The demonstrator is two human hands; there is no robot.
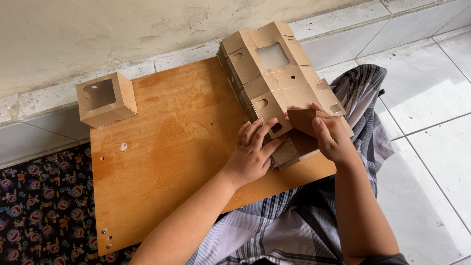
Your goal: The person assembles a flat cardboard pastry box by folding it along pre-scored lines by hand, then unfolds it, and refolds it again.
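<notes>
A stack of flat brown cardboard box blanks (274, 78) with a square window cut-out lies on the right part of a wooden board (171, 147). My left hand (252, 152) presses on the near end of the top blank, fingers spread over its flaps. My right hand (333, 137) grips a folded-up flap (301, 120) of that same blank between thumb and fingers. A finished cardboard box (105, 98) with a window stands upright at the board's far left corner, apart from both hands.
The board rests over my lap, which is covered by a striped grey cloth (294, 221). White floor tiles (431, 147) lie to the right, a patterned dark mat (44, 206) to the left, and a pale wall (122, 29) beyond.
</notes>
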